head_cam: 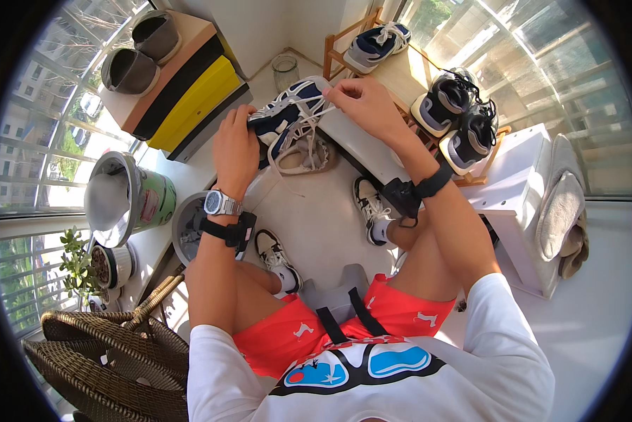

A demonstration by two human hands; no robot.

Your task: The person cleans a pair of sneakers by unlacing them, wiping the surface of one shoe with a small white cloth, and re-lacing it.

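Observation:
A navy and white sneaker [279, 118] is held up in front of me, its toe pointing to the upper right. My left hand [238, 147] grips the heel end of this sneaker. Pinched between the thumb and fingers of my right hand [361, 105] is its white shoelace [313, 108], drawn out near the toe. A loose lace end hangs below the sneaker. Just beneath is a beige shoe [303, 158]. The matching navy sneaker [378, 45] rests on a wooden shoe rack [413, 63] at the upper right.
Black sneakers [456, 113] sit on the rack's near side, by a white cabinet [511, 179]. Stacked boxes [194, 100] bearing grey shoes [131, 71] stand at upper left. A glass jar [285, 71] is behind the sneaker; buckets [155, 200] and a wicker basket [110, 364] are at left.

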